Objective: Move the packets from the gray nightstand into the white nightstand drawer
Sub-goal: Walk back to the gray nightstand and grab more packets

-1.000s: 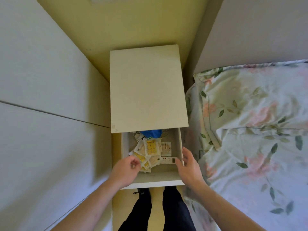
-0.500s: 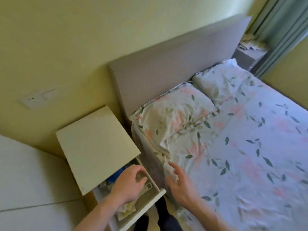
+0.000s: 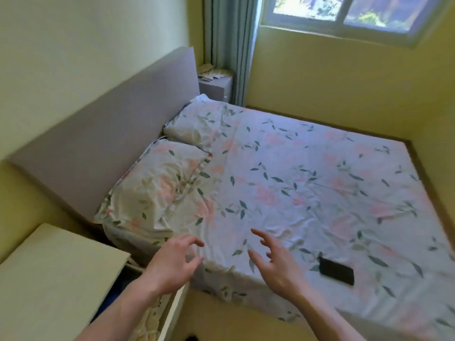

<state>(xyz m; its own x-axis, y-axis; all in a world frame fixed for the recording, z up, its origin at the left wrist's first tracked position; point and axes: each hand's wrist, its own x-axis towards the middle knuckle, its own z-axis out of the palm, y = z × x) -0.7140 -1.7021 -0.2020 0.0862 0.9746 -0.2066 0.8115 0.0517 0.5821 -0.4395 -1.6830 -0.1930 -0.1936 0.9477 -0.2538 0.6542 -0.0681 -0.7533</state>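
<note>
Both hands hover empty over the near edge of the bed (image 3: 307, 183), the left hand (image 3: 172, 260) and the right hand (image 3: 275, 263) apart from each other, fingers loosely spread and gripping nothing. The white nightstand (image 3: 54, 274) stands at the lower left, and its drawer (image 3: 172, 308) is pulled out beneath the left forearm, with what look like packets already lying in it, though that corner is too blurred to be sure. The remaining packets (image 3: 213, 73) sit in a loose pile on top of the gray nightstand (image 3: 216, 86), in the far corner beyond the headboard (image 3: 110, 134) and beside the curtain (image 3: 229, 45), well apart from the hands. The step in hand appears to be the trip back for another load. To do it well, the person would likely go around or lean across the bed, avoiding the dark phone-like object (image 3: 336, 270) near the mattress edge, then gather several packets in one firm pinch so none slide off. Leaving the drawer open should spare a hand on the return.
</note>
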